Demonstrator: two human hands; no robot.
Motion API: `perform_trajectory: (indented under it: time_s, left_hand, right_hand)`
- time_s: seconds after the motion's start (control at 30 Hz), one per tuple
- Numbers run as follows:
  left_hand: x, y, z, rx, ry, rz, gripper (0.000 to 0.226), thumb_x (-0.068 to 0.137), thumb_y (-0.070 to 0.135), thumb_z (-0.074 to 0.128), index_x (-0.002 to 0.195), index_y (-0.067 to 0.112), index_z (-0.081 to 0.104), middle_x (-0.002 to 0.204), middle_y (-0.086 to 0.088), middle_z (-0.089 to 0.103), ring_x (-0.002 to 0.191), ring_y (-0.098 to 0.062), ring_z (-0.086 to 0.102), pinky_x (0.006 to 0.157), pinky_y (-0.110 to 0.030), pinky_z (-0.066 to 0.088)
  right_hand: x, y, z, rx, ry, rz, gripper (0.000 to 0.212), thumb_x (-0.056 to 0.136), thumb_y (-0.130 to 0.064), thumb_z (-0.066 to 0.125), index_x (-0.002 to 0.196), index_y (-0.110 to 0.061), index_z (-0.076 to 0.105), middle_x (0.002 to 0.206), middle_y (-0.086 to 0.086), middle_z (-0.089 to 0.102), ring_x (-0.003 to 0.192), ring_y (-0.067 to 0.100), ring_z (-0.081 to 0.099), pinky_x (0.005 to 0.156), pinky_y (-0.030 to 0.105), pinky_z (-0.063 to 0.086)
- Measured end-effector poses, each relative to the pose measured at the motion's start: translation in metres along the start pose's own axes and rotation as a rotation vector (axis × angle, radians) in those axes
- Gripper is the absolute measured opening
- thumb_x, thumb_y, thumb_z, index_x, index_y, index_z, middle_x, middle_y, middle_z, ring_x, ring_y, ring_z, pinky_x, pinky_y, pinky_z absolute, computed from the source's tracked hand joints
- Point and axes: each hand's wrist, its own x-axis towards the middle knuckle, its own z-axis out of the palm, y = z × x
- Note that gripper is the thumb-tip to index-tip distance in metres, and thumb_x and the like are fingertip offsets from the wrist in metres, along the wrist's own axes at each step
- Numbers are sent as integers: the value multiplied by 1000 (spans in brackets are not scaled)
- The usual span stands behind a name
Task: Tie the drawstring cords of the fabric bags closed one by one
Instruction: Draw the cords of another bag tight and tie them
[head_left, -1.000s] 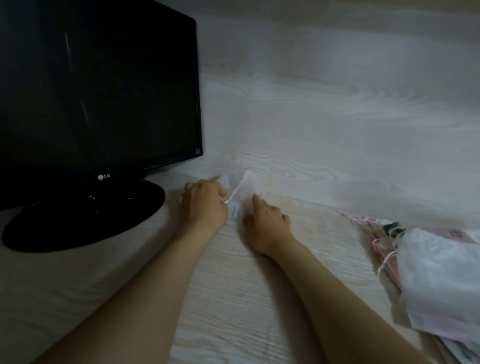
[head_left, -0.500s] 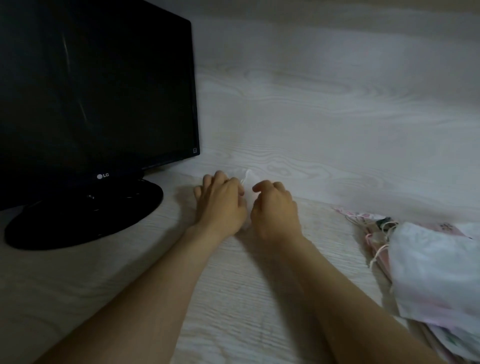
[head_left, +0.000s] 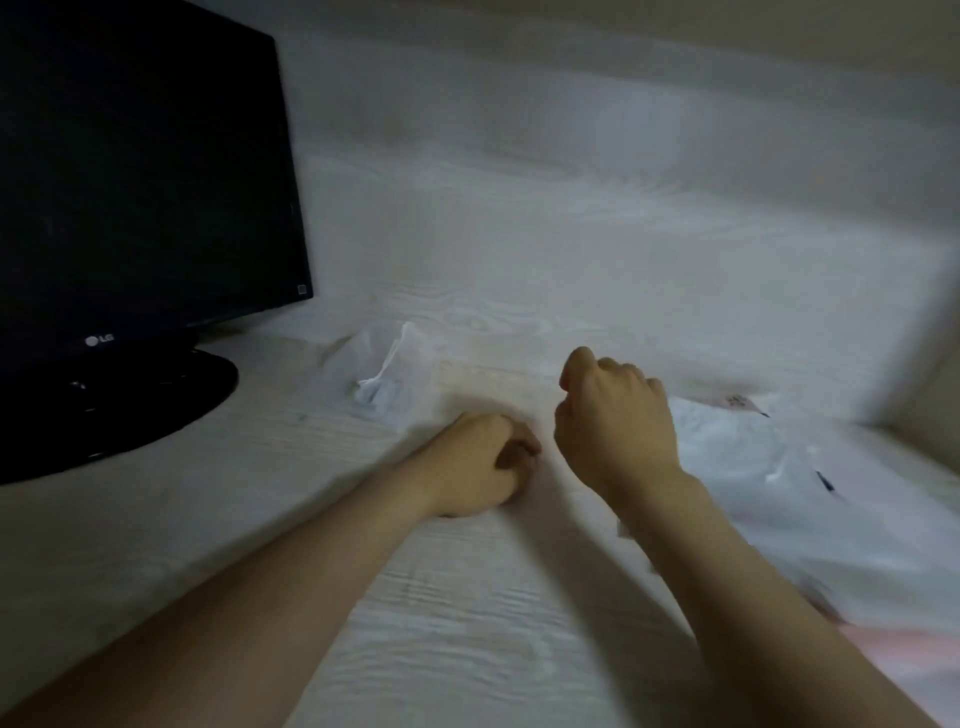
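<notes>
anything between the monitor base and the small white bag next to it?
No. In the head view, only bare tabletop lies between the monitor base and the small white bag.

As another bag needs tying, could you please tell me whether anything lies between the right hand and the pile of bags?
Nothing visible does: the right hand is raised just left of the pile of bags, with no object seen between them, though the picture is blurred.
</notes>
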Motion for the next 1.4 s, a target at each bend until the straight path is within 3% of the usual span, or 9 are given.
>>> perform_trajectory:
  time_s: [0.07,0.17,0.33,0.67,0.87,1.0,1.1,1.3,1.4]
  left_hand:
    - [3,3,5,19,23,24,23,99,27,65,118,25,76,113,10,75,101,-4,66,90,-18,50]
    - [6,0,7,41,68,61,21,99,27,67,117,21,77,115,2,73,107,-12,67,97,-31,52]
    - [4,-5,6,44,79,57,24,100,27,67,122,22,76,120,7,72,111,-5,65,95,-12,45]
    - [4,-15,6,-56,193,17,21,93,11,70,106,24,81,100,14,77,93,2,68,79,-7,46]
    - [1,-30,-9,-110,427,-32,55,81,12,89,115,24,48,107,6,60,85,-10,64,77,-21,54]
    - [-2,-35,-19,-55,459,-55,66,76,13,93,123,32,51,123,8,46,87,-5,61,77,-16,48]
    - [-1,-41,-20,-35,456,10,49,77,11,92,117,25,67,125,8,46,95,1,59,86,-13,49]
    - [2,-44,-20,41,549,81,22,85,-4,68,97,14,62,107,3,56,95,-19,61,86,-44,53]
    - [0,-41,-26,113,576,86,14,90,6,50,96,19,51,101,4,53,92,-26,56,83,-49,51]
  right_hand:
    - [-12,16,7,-123,-34,101,24,83,-10,57,103,-16,46,104,11,60,100,37,53,76,40,32]
    - [-21,26,21,-119,-195,285,42,85,-13,61,123,-9,46,128,20,49,115,43,48,88,44,44]
    - [-19,28,45,-163,-308,335,81,89,-12,55,155,4,10,153,39,26,138,59,33,106,57,42]
    - [-25,7,15,43,-144,41,71,90,7,52,152,-9,24,133,20,51,109,37,63,79,40,48]
    - [-27,-13,11,191,8,-221,85,71,15,50,150,-17,42,115,11,63,106,34,59,74,33,37]
    - [-23,-15,24,305,183,-265,74,65,8,34,131,-9,63,101,11,58,93,34,57,73,34,40]
    - [-23,-15,31,361,282,-251,67,73,-7,21,122,-8,67,97,9,49,88,30,50,72,40,45]
    - [-23,-12,38,320,323,-200,41,79,-14,39,107,-11,69,95,8,47,85,28,44,72,40,41]
    - [-19,-4,50,166,259,-35,20,84,-13,51,96,-9,67,97,12,49,87,32,45,76,43,39]
